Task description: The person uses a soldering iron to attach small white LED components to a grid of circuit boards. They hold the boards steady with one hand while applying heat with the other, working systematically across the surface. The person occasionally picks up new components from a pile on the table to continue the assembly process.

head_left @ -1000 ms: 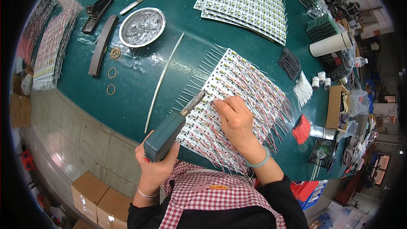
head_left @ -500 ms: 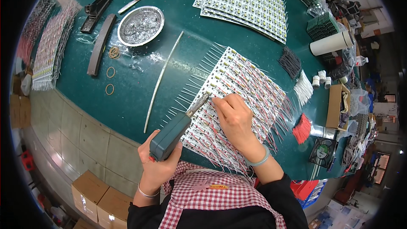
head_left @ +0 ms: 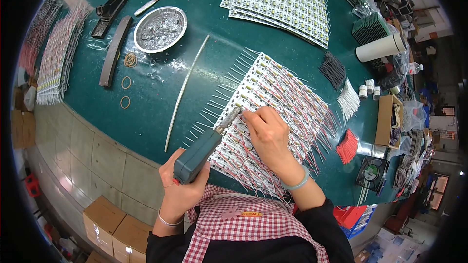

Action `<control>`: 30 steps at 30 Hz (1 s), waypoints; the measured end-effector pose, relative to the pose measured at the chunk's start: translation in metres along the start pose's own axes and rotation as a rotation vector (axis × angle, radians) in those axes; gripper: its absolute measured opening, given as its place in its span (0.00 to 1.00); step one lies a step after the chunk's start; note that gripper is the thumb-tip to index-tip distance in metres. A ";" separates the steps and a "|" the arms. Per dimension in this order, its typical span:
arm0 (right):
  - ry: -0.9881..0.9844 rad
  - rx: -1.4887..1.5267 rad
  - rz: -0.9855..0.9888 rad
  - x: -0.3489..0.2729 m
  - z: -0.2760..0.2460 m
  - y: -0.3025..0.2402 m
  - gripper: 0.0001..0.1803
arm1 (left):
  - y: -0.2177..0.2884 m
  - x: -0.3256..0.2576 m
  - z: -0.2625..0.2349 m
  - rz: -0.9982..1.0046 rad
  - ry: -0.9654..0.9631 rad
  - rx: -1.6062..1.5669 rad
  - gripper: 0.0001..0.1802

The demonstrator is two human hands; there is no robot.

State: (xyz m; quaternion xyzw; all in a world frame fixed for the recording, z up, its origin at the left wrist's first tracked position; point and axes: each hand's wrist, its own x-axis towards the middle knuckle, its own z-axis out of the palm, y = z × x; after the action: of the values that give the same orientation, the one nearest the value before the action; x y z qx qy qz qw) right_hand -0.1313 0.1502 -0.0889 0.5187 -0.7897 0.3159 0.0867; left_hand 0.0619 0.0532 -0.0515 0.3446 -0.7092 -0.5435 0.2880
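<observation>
My left hand (head_left: 183, 178) is wrapped round the dark green handle of a soldering gun (head_left: 197, 156). Its metal tip points up and right, down onto a white panel of circuit boards (head_left: 251, 85). Many thin red and white wires (head_left: 292, 102) lie across this panel, and pale wire ends stick out along its left edge. Over the panel, my right hand (head_left: 269, 134) is closed in a pinch, fingertips right beside the soldering tip. What those fingers hold is too small and hidden to make out.
Left on the green table are a foil-lined bowl (head_left: 161, 29), a knife (head_left: 150, 5), rubber bands (head_left: 129, 60) and a brown bar (head_left: 115, 51). A white stick (head_left: 187, 92) lies nearer. Stacked panels (head_left: 280, 7) sit behind; black (head_left: 332, 70), white (head_left: 348, 101) and red wires (head_left: 346, 147) and a fan (head_left: 372, 174) are right.
</observation>
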 end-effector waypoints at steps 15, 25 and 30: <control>0.008 0.000 0.019 0.000 0.000 -0.002 0.09 | 0.006 -0.005 -0.010 -0.020 0.011 -0.042 0.10; 0.102 -0.055 -0.006 -0.004 -0.036 -0.017 0.10 | 0.001 -0.010 -0.015 -0.011 0.071 -0.018 0.12; 0.069 0.054 -0.027 0.000 -0.032 -0.027 0.12 | 0.002 -0.010 -0.017 0.022 0.065 0.000 0.13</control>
State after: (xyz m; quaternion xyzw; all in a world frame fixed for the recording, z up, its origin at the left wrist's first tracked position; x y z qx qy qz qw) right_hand -0.1138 0.1624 -0.0528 0.5202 -0.7704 0.3537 0.1039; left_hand 0.0811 0.0519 -0.0457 0.3540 -0.7033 -0.5289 0.3168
